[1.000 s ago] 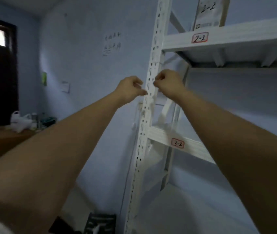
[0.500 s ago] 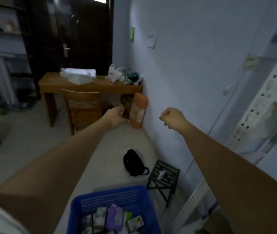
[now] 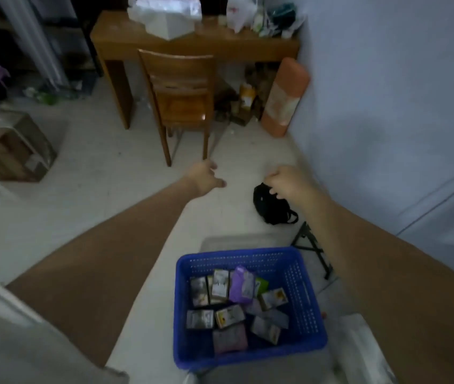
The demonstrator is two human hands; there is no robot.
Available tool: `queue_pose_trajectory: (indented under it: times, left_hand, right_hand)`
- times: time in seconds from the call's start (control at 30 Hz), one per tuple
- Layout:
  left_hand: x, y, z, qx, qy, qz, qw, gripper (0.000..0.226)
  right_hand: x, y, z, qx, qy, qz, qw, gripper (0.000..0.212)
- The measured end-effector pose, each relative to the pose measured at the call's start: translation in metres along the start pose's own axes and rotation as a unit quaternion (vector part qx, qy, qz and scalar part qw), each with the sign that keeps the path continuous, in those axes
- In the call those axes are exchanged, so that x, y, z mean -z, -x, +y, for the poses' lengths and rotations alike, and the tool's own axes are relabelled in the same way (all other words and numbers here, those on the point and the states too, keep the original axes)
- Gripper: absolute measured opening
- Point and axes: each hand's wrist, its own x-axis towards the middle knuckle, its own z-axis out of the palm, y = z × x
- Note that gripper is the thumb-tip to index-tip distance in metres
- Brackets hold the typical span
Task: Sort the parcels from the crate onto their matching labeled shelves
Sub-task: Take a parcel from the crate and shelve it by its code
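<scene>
We see the blue crate (image 3: 300, 286) on the floor below both outstretched hands, its parcels (image 3: 234, 303) heaped inside. Left hand (image 3: 206, 177) and right hand (image 3: 289, 181) hang loosely curled, holding nothing, well above it.

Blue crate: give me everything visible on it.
The blue crate is rectangular, plastic-looking, with perforated walls and a solid rim, open-topped. It sits upright on the pale floor, below both outstretched arms, untouched by either hand. Inside lies a loose jumble of small parcels, including a purple packet; print unreadable.
</scene>
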Motion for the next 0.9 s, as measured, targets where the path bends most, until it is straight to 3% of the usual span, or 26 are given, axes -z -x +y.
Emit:
queue_pose_trajectory:
  times: [0.1, 0.2, 0.33, 0.53, 0.63, 0.8, 0.9]
  left_hand:
    - [-0.026, -0.021, -0.036, 0.033, 0.001, -0.019, 0.999, 0.062]
    - [-0.059, -0.036, -0.073, 0.068, -0.002, -0.043, 0.997, 0.062]
    - [-0.113, -0.054, -0.129, 0.112, 0.004, -0.073, 0.991, 0.06]
    - [-0.215, -0.067, -0.224, 0.177, -0.016, -0.127, 0.976, 0.05]
    - [-0.263, -0.077, -0.271, 0.221, -0.005, -0.135, 0.966, 0.039]
    - [-0.329, -0.104, -0.334, 0.256, 0.001, -0.133, 0.958, 0.051]
    - [-0.362, -0.125, -0.369, 0.276, 0.029, -0.127, 0.952, 0.053]
  right_hand:
    - [-0.035, -0.025, 0.026, -0.035, -0.009, -0.019, 0.999, 0.029]
    - [-0.064, -0.044, 0.059, -0.06, -0.006, -0.055, 0.997, 0.014]
    - [-0.111, -0.075, 0.118, -0.099, 0.012, -0.089, 0.991, 0.01]
    - [-0.203, -0.108, 0.222, -0.155, 0.061, -0.145, 0.975, 0.038]
    - [-0.25, -0.125, 0.279, -0.177, 0.026, -0.188, 0.966, 0.024]
    - [-0.325, -0.147, 0.367, -0.241, -0.061, -0.198, 0.948, 0.031]
    - [-0.364, -0.159, 0.407, -0.264, -0.09, -0.211, 0.937, 0.012]
